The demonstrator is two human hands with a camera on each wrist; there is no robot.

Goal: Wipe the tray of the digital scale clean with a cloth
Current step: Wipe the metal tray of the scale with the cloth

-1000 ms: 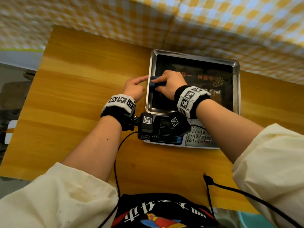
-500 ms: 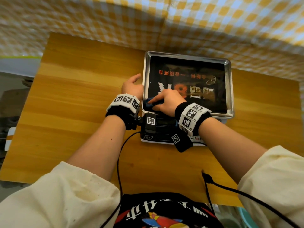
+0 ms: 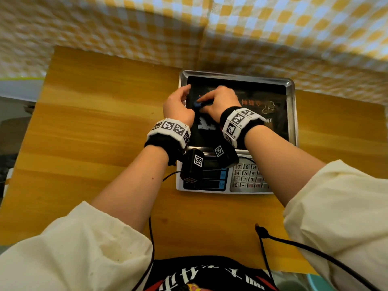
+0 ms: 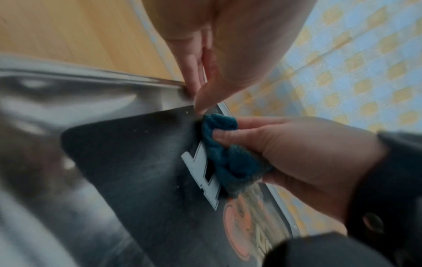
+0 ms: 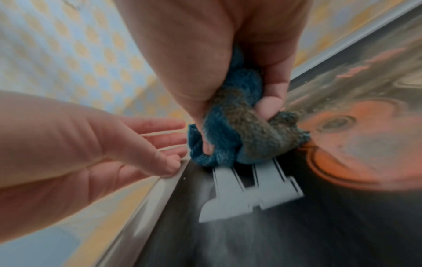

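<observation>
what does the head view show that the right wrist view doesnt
Only the head view shows the scale's keypad, the wooden table, both wrist bands and the sleeves. Only the right wrist view shows the cloth's brown soiled patch and the right hand's fingers curled round it. Both show the left hand resting on the tray's left rim and the checked backdrop.

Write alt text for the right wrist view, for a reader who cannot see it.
The right hand grips a bunched blue cloth, soiled brown in places, and presses it onto the dark printed surface of the scale's steel tray. The left hand lies open at the left, its thumb on the tray's rim. A yellow checked cloth hangs behind.
</observation>
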